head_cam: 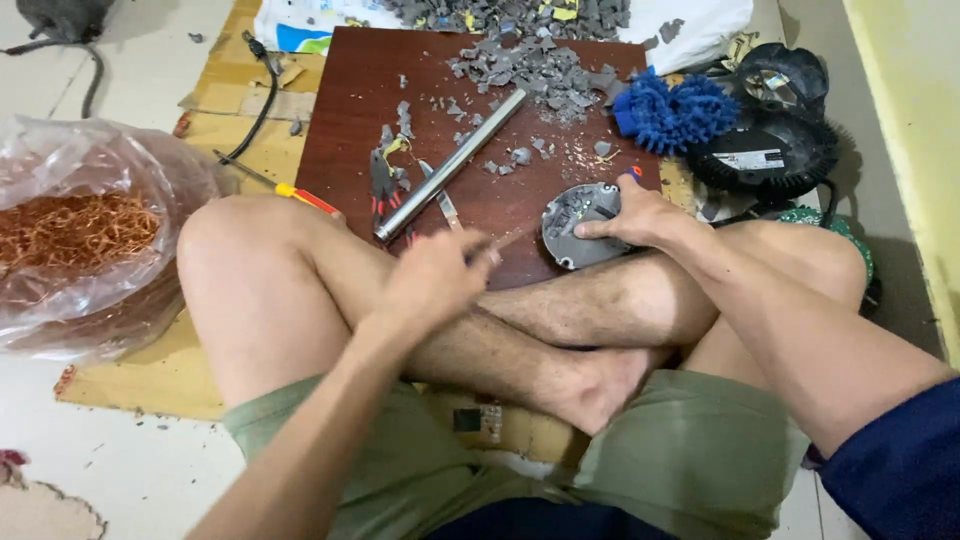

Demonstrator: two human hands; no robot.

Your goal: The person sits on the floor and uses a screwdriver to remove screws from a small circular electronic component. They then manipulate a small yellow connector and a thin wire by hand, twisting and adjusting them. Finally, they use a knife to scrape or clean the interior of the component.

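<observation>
- The round grey disc [580, 226] lies on the near right part of the dark red board [350, 110], at its near edge, just above the person's crossed shins. It is the landmark for what follows.
- The right hand [632, 214] is on the disc's right side: its fingers [598, 229] are spread and pressed onto the disc's top face, pinning it rather than closing around it. The forearm runs in from the lower right, over the right knee.
- The left hand [432, 278] is left of the disc and a little nearer the body, apart from it. It is clenched on a thin tool [505, 240]; motion blur hides the exact grip.
- The tool's long axis runs from the left hand up and right, its tip close to the disc's left rim; I cannot tell if it touches.
- The right hand is the nearer one, already on the disc.
- Left of the disc and further away, a metal rod [452, 163] lies slanted on the board; grey broken bits [535, 70] lie beyond it.
- Right of the disc and beyond it sits a blue fluffy mop head [672, 112]; far left sits a clear bag of copper wire [75, 232].
</observation>
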